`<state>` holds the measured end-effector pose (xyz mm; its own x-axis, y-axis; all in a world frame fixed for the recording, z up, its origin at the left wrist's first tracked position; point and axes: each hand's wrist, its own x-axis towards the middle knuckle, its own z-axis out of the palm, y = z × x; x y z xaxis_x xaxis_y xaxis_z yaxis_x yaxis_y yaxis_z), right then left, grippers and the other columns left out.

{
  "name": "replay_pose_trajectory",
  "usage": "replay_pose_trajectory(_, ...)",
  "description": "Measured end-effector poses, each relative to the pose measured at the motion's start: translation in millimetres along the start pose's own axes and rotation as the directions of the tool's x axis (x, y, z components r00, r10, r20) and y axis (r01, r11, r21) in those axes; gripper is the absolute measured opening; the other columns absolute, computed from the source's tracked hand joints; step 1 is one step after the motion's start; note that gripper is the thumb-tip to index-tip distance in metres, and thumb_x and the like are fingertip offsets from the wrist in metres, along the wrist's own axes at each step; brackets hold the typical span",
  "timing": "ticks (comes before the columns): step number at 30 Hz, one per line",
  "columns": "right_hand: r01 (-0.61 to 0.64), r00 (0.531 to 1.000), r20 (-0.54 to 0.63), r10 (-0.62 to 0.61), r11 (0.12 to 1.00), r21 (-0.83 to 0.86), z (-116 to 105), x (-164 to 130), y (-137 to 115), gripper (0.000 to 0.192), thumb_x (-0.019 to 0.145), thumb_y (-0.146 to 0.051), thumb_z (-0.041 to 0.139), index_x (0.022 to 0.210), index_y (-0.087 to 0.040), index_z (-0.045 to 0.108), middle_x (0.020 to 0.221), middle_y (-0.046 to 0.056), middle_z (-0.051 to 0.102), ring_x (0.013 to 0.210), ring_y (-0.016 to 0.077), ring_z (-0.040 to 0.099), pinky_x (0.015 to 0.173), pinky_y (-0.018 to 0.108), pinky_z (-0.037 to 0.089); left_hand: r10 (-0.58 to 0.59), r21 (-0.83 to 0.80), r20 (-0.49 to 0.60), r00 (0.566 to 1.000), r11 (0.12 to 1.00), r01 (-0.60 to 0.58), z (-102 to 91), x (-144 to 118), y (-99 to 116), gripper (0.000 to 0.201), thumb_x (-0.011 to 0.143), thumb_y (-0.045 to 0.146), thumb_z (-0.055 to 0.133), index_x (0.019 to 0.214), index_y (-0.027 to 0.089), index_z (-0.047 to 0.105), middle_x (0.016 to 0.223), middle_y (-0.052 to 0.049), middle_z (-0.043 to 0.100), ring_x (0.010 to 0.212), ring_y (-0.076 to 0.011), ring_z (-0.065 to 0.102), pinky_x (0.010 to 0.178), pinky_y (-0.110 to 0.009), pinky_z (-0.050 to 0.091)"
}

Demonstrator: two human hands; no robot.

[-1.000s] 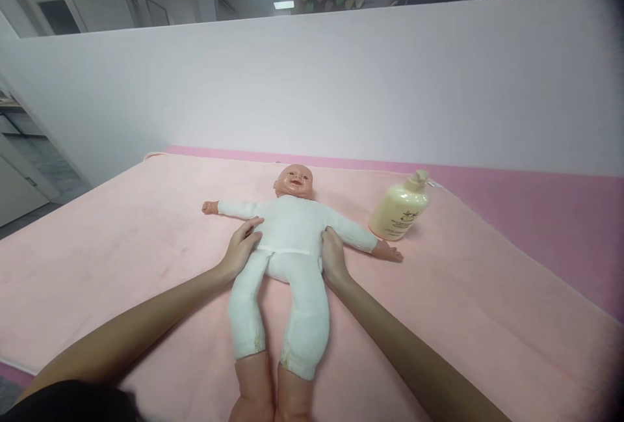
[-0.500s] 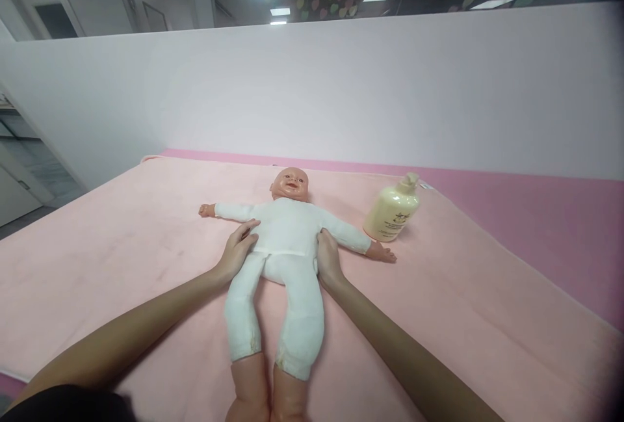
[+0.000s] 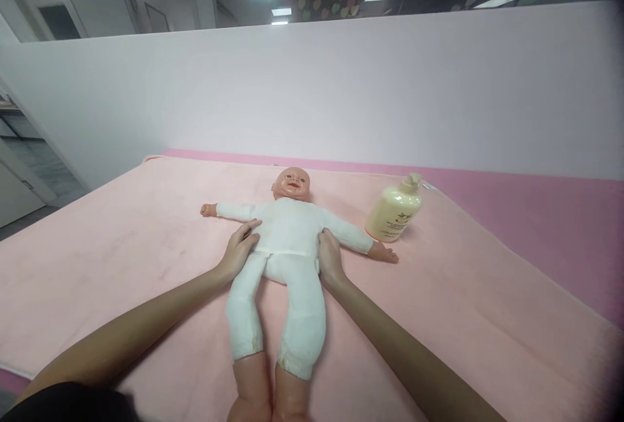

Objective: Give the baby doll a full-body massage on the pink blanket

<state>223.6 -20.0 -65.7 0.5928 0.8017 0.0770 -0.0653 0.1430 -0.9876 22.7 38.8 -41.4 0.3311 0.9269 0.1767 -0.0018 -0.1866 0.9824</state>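
Note:
A baby doll [image 3: 292,227] with a white cloth body lies on its back, arms spread and legs pointing toward me. My left hand [image 3: 240,250] holds the doll's side at the waist, on the left of the picture, its thumb and a finger showing at the torso's edge. On the opposite side my right hand [image 3: 331,258] is pressed against the waist below the doll's arm, its fingertips hidden at or under the body. Close to the doll's hand on the right stands a pale yellow pump bottle [image 3: 394,214].
The doll and bottle rest on a pink towel [image 3: 121,233] over a darker pink surface [image 3: 526,220]. Behind them rises a white partition [image 3: 341,90]. Beyond it are a doorway, ceiling lights and dark glass with heart-shaped stickers.

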Motion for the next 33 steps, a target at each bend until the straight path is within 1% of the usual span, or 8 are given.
replay_pose_trajectory(8,-0.001,1.000,-0.007,0.001,1.000,-0.004,1,-3,-5,0.011,0.075,-0.031,0.041,0.072,-0.022,0.046,0.072,-0.003,0.052,0.068,0.0144,0.045,0.064,0.026,0.038,-0.009,0.013,-0.002,1.000,1.000,0.009,0.2,-1,1,0.041,0.078,0.028,0.056,0.117,0.018,0.061,0.134,-0.007,0.056,0.130,-0.0232,0.044,0.110,-0.035,0.029)
replay_pose_trajectory(15,-0.005,1.000,-0.017,0.004,1.000,-0.011,1,-4,-8,0.009,0.075,-0.029,0.040,0.070,-0.022,0.043,0.067,-0.004,0.048,0.065,0.0140,0.044,0.062,0.025,0.037,-0.013,0.014,0.000,1.000,1.000,0.013,-0.2,-1,1,0.041,0.078,0.027,0.056,0.118,0.018,0.061,0.135,-0.006,0.055,0.132,-0.0226,0.042,0.109,-0.034,0.030)
replay_pose_trajectory(20,0.000,1.000,-0.009,0.000,1.000,0.002,1,-3,-5,0.009,0.075,-0.030,0.041,0.072,-0.022,0.045,0.071,-0.003,0.052,0.068,0.0142,0.046,0.065,0.025,0.039,-0.006,0.007,-0.004,1.000,1.000,0.006,-0.5,0,-1,0.041,0.078,0.027,0.056,0.117,0.018,0.062,0.135,-0.007,0.055,0.131,-0.0237,0.044,0.110,-0.035,0.030)
replay_pose_trajectory(28,0.005,1.000,-0.017,-0.005,1.000,-0.017,1,-6,-9,0.009,0.076,-0.028,0.040,0.069,-0.022,0.043,0.068,-0.002,0.048,0.066,0.0146,0.043,0.061,0.026,0.038,-0.013,0.019,-0.003,1.000,1.000,0.013,-0.6,-1,0,0.041,0.078,0.027,0.056,0.118,0.019,0.062,0.134,-0.007,0.056,0.130,-0.0245,0.044,0.111,-0.036,0.029)
replay_pose_trajectory(33,-0.013,1.000,-0.003,0.013,1.000,0.001,2,-7,-12,0.009,0.076,-0.028,0.040,0.069,-0.022,0.042,0.069,-0.002,0.047,0.067,0.0148,0.044,0.063,0.027,0.038,-0.006,0.021,-0.002,1.000,1.000,0.007,-0.4,-1,1,0.040,0.079,0.027,0.055,0.118,0.018,0.062,0.134,-0.007,0.056,0.130,-0.0238,0.045,0.110,-0.036,0.030)
